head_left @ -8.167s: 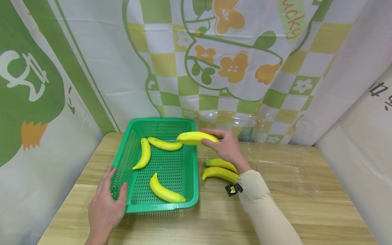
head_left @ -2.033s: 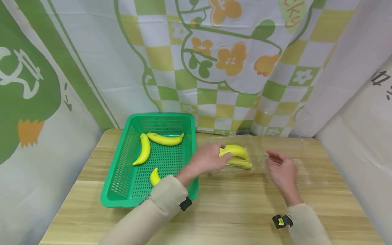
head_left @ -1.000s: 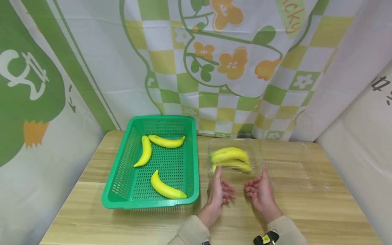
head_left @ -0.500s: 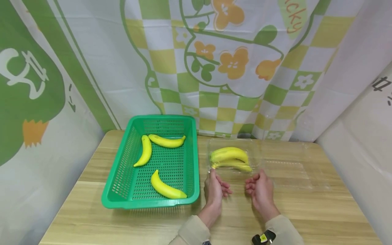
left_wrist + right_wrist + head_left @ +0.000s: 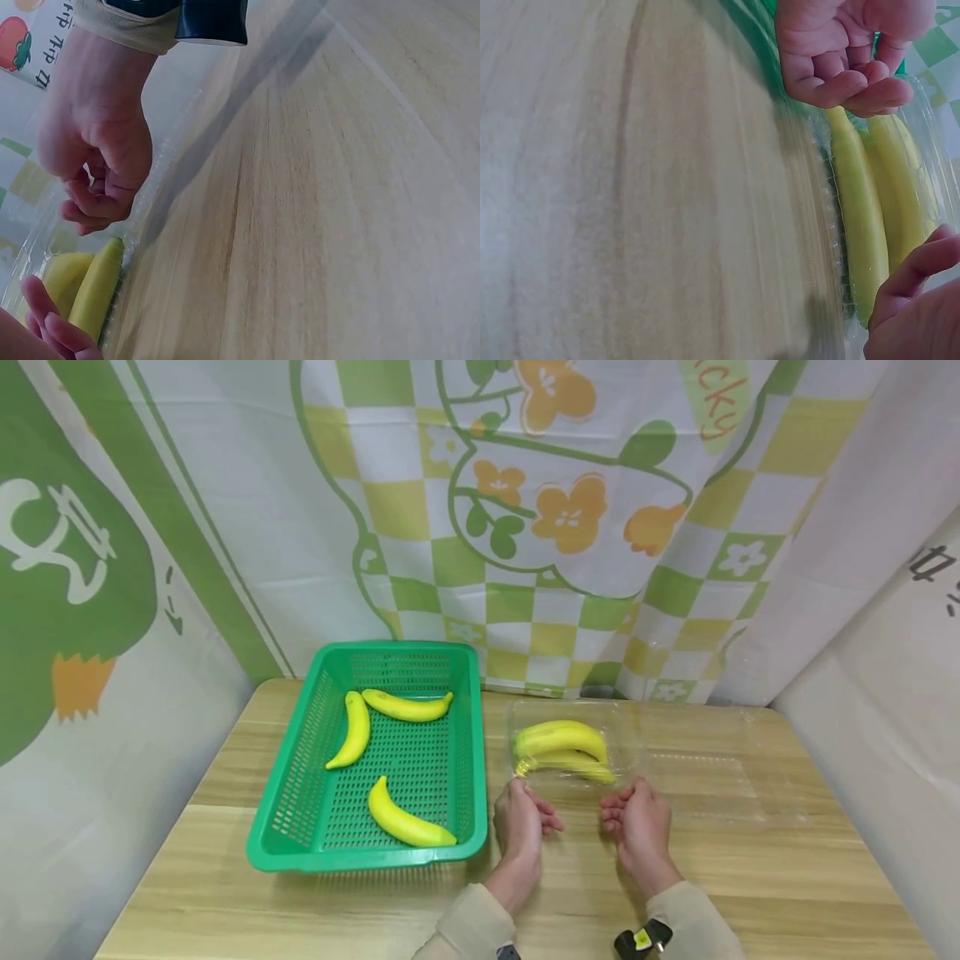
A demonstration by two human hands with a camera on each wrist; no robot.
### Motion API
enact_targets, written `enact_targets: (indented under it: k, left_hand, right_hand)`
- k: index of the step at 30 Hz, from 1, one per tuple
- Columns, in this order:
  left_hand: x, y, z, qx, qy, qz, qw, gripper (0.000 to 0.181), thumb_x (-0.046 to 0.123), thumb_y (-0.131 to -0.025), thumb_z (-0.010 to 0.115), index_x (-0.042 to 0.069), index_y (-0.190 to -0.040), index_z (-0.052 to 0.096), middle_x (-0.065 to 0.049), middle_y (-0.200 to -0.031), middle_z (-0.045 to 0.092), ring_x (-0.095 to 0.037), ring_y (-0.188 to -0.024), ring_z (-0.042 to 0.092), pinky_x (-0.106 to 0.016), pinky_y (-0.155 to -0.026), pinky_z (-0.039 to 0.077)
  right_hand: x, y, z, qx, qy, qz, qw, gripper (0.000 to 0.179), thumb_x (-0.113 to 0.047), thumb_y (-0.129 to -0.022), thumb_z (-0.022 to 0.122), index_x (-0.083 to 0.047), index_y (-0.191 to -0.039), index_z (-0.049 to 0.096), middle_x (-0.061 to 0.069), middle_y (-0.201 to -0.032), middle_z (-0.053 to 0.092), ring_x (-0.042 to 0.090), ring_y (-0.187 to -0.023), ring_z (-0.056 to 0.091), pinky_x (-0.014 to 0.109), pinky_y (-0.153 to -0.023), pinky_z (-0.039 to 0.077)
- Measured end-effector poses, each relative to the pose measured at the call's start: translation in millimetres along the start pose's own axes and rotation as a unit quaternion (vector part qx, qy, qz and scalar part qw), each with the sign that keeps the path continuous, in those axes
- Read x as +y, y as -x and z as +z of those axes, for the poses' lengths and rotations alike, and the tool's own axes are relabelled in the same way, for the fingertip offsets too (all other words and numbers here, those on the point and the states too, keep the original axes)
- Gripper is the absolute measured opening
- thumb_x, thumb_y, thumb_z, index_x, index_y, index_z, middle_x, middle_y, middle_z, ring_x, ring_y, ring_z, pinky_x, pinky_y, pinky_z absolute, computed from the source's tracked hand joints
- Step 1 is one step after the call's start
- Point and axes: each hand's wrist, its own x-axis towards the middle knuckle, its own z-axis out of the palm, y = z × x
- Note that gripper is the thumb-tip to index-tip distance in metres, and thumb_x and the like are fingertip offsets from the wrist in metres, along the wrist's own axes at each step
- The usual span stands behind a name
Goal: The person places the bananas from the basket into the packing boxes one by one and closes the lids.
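Several yellow bananas [image 5: 561,741] lie close together in a clear plastic clamshell box [image 5: 626,727], whose lid is folded back to the right. My left hand [image 5: 520,825] rests in front of the box's near left corner, its fingers loosely curled and holding nothing. Opposite it, my right hand [image 5: 640,828] rests near the box's front right corner, also loosely curled around nothing. The right wrist view shows the bananas [image 5: 859,217] side by side inside the clear wall, between the two hands. Part of my left hand [image 5: 52,330] appears low in the left wrist view.
A green perforated basket [image 5: 367,860] stands left of the box on the wooden table [image 5: 810,893]. Inside it are three bananas, one at the left [image 5: 350,732], one at the back [image 5: 408,707] and one in front [image 5: 408,820]. A patterned curtain [image 5: 420,518] hangs behind the table.
Earlier my right hand held a banana over the basket's right rim. Later my left hand reached to the bananas in the box. Both hands have since drawn back to the box's front and stay nearly still.
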Motion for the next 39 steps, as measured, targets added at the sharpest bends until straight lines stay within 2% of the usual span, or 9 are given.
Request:
enact_targets:
  k: [7,13,17,20,24,28,32,35,39]
  left_hand:
    - [0.2,0.2,-1.0,0.001,0.004,0.009,0.9999,0.037,0.024,-0.104,0.037,0.006,-0.082,0.06,-0.014,-0.072,0.074,-0.012,-0.045,0.066,-0.028,-0.049,0.055]
    - [0.1,2.3,-3.1,-0.013,0.011,0.003,0.9998,0.038,0.028,-0.105,0.038,0.013,-0.075,0.057,-0.011,-0.069,0.073,-0.011,-0.044,0.065,-0.026,-0.049,0.053]
    - [0.0,3.7,-3.7,-0.028,0.018,-0.01,0.9994,0.043,0.034,-0.106,0.039,0.011,-0.076,0.059,-0.01,-0.07,0.074,-0.012,-0.045,0.065,-0.025,-0.049,0.052]
    - [-0.3,5.3,-2.4,-0.038,0.027,-0.031,0.9984,0.046,0.041,-0.107,0.04,0.012,-0.076,0.059,-0.009,-0.069,0.074,-0.011,-0.045,0.065,-0.024,-0.048,0.052]
    - [-0.5,10.9,-0.6,-0.058,0.033,-0.035,0.9971,0.051,0.046,-0.108,0.041,0.012,-0.077,0.062,-0.012,-0.071,0.076,-0.01,-0.044,0.064,-0.023,-0.047,0.05]
    - [3.9,20.1,-0.1,-0.073,0.033,-0.022,0.9966,0.053,0.047,-0.109,0.042,0.008,-0.084,0.068,-0.012,-0.076,0.078,-0.01,-0.047,0.064,-0.022,-0.048,0.049]
    - [13.4,25.7,1.1,-0.095,0.041,-0.014,0.9945,0.054,0.047,-0.109,0.041,0.003,-0.096,0.072,-0.008,-0.078,0.079,-0.009,-0.05,0.064,-0.023,-0.052,0.05]
    - [23.3,25.8,2.6,-0.113,0.054,-0.001,0.9922,0.054,0.045,-0.11,0.04,0.001,-0.106,0.072,-0.01,-0.083,0.081,-0.01,-0.054,0.065,-0.024,-0.054,0.051]
    - [40.4,25.4,1.3,-0.124,0.076,0.025,0.989,0.054,0.042,-0.111,0.038,-0.002,-0.117,0.07,-0.018,-0.097,0.082,-0.012,-0.06,0.068,-0.025,-0.058,0.055]
  right_hand:
    - [-2,-0.6,0,0.003,0.005,-0.013,0.9999,0.026,-0.007,-0.106,0.029,-0.006,-0.088,0.047,-0.003,-0.059,0.067,0.005,-0.049,0.061,0.018,-0.044,0.049]
    - [-5,1.9,-2,0.0,-0.019,0.011,0.9998,0.021,-0.004,-0.1,0.031,-0.007,-0.087,0.048,-0.002,-0.06,0.067,0.007,-0.05,0.062,0.018,-0.047,0.051]
    - [-8,4.5,-2,-0.006,-0.03,0.023,0.9993,0.018,-0.004,-0.097,0.034,-0.007,-0.087,0.048,-0.002,-0.06,0.066,0.008,-0.05,0.061,0.019,-0.049,0.052]
    - [-11,7.4,-3,-0.018,-0.028,0.029,0.999,0.021,-0.01,-0.105,0.032,-0.005,-0.092,0.047,-0.001,-0.062,0.065,0.008,-0.053,0.06,0.019,-0.052,0.052]
    - [-15,12.7,-4,-0.039,-0.015,0.045,0.9981,0.034,-0.028,-0.115,0.024,-0.005,-0.101,0.045,-0.001,-0.069,0.063,0.007,-0.057,0.059,0.018,-0.055,0.051]
    - [-23,19.3,-4,-0.057,-0.005,0.06,0.9966,0.041,-0.038,-0.115,0.021,-0.006,-0.105,0.044,-0.003,-0.072,0.062,0.005,-0.06,0.059,0.016,-0.057,0.05]
    - [-34,24.0,-4,-0.075,-0.006,0.063,0.9952,0.042,-0.04,-0.116,0.02,-0.008,-0.105,0.045,-0.006,-0.074,0.062,0.004,-0.062,0.057,0.015,-0.059,0.048]
    - [-43,24.3,-3,-0.087,-0.018,0.058,0.9943,0.042,-0.04,-0.116,0.021,-0.009,-0.104,0.046,-0.007,-0.076,0.061,0.003,-0.064,0.057,0.015,-0.061,0.047]
    - [-56,22.4,-2,-0.111,-0.05,0.049,0.9914,0.041,-0.041,-0.116,0.022,-0.011,-0.104,0.048,-0.007,-0.078,0.064,0.003,-0.067,0.057,0.014,-0.063,0.046]
